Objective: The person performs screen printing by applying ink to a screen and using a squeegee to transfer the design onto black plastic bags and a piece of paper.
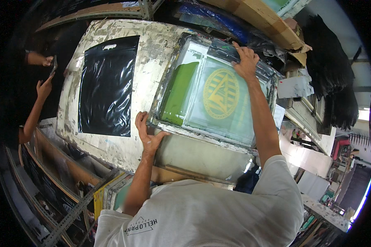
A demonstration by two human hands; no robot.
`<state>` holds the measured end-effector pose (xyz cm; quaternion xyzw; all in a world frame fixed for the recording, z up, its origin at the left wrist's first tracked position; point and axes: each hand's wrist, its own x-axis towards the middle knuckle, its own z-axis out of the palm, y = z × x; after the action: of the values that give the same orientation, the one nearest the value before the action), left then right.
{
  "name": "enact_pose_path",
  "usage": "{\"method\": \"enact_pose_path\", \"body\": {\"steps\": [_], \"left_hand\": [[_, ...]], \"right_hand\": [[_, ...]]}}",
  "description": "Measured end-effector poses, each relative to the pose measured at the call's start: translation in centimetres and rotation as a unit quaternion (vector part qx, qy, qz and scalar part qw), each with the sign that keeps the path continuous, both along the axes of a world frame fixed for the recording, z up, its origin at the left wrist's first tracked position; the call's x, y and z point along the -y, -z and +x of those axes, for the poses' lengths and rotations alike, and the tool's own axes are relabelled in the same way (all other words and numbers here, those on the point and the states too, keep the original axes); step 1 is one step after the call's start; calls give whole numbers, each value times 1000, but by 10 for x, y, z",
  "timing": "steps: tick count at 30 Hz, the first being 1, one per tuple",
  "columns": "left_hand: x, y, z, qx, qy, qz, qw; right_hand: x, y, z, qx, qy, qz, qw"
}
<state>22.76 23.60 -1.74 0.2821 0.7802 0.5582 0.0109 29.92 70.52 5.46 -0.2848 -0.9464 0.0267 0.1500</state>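
L hand [149,139] at screen frame [202,136] crnr, fingers wide, R hand [247,64] outstretched on far edge, fingers splayed

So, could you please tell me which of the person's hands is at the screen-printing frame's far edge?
The right hand, at the screen-printing frame's far edge; the left hand is at its near left corner.

The light is moderate on the white table [148,61]; at the right, a bright strip [362,201] is overexposed, with bluish border. White glare makes streaks on the black bag [107,88]; the framed screen [214,92] has a pale sheen. The left side is in deep shadow. Straight edges bend toward the black rim.
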Motion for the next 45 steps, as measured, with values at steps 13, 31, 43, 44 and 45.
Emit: {"method": "enact_pose_path", "body": {"steps": [13,31,43,44,45], "left_hand": [[-39,-92,-3,46,-29,142,988],[-77,-17,-4,-112,-65,-220,967],[-102,-70,-47,118,-111,160,974],[-94,-71,-63,106,-130,153,974],[-84,-71,-81,93,-147,154,973]], "right_hand": [[191,-180,155,97,-200,-200,954],[170,-248,141,-50,-37,66,996],[160,-256,139,-55,-54,63,995],[160,-257,139,-53,-53,66,995],[160,-257,139,-51,-51,66,995]]}}
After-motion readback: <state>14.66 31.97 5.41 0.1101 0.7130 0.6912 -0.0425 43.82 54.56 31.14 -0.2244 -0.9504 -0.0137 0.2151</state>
